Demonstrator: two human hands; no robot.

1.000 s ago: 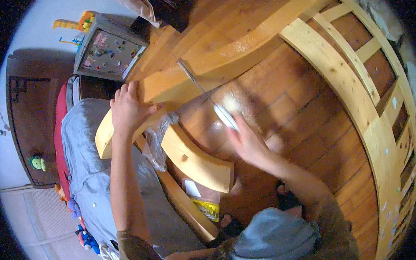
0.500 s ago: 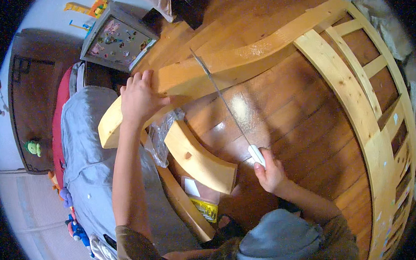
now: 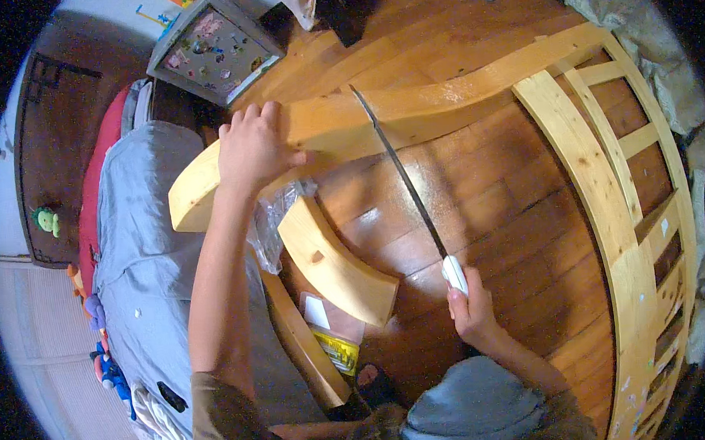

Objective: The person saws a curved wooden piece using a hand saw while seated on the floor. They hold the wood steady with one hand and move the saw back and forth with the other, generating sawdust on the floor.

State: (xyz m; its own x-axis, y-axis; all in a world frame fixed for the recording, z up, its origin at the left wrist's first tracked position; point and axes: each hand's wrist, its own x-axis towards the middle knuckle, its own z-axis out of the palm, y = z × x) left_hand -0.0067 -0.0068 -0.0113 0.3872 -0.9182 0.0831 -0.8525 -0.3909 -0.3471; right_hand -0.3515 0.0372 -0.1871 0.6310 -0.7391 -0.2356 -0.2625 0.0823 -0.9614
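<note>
My left hand grips a long curved wooden rail near its cut end, fingers over the top and thumb along the near side. In my right hand is the white handle of a handsaw, held closed. The thin dark blade runs from my right hand up across the rail, its tip just past the far edge. Whether the blade has cut into the wood is hard to see. A short curved wooden piece lies below the rail, beside crumpled clear plastic.
To the right, the rail joins a slatted wooden frame. A bed with a grey cover lies at left. A grey cabinet stands behind the rail. A yellow package and another wooden strip are near me.
My right hand has drawn the saw slightly toward me and right, so less of the tip extends past the rail. The left hand keeps its hold. The view has shifted a little.
</note>
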